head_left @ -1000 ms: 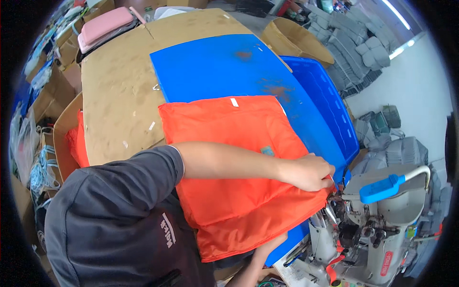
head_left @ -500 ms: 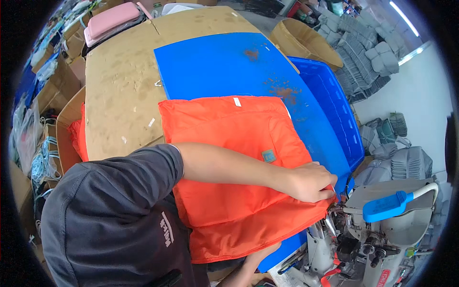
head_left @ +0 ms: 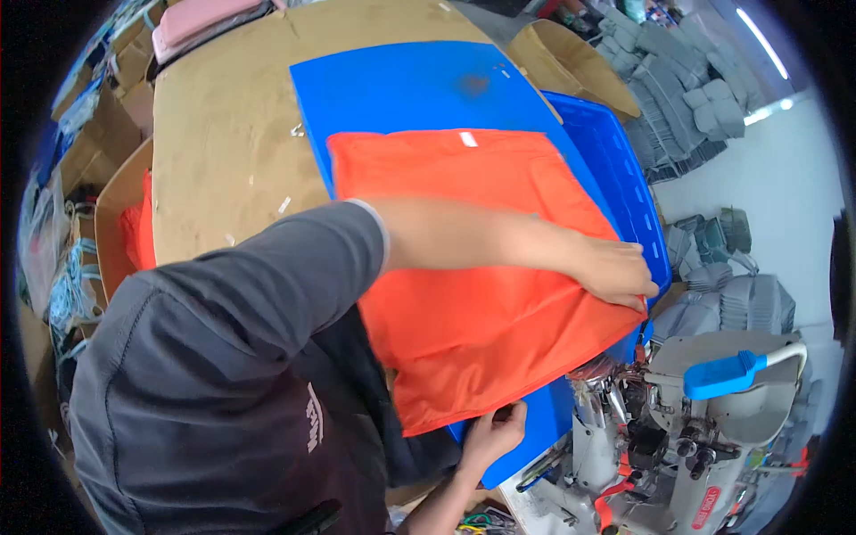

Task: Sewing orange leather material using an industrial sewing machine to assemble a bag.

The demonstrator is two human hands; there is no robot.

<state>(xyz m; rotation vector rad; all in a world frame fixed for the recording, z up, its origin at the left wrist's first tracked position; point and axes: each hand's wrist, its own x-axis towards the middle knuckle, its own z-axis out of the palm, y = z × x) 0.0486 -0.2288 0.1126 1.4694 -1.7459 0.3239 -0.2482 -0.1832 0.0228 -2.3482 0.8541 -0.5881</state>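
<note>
A large orange fabric piece [head_left: 481, 294] lies spread over a blue plastic sheet [head_left: 401, 89] on the brown worktable [head_left: 223, 134]. My left arm in a grey sleeve reaches across it. My left hand [head_left: 615, 272] presses and pinches the fabric's right edge, close to the sewing machine [head_left: 704, 419]. My right hand [head_left: 495, 432] comes up from below and grips the fabric's lower edge, where it overhangs the blue sheet. A small white tag [head_left: 467, 138] sits near the fabric's far edge.
A blue plastic crate [head_left: 615, 160] stands at the table's right side. Stacks of grey cut pieces [head_left: 678, 62] lie beyond it. Cardboard boxes [head_left: 111, 205] with more orange fabric sit on the left, and a pink case [head_left: 205, 18] lies at the far edge.
The fabric's right edge has shifted nearer the sewing machine, with my left hand staying on it. My right hand has come up to the fabric's lower edge.
</note>
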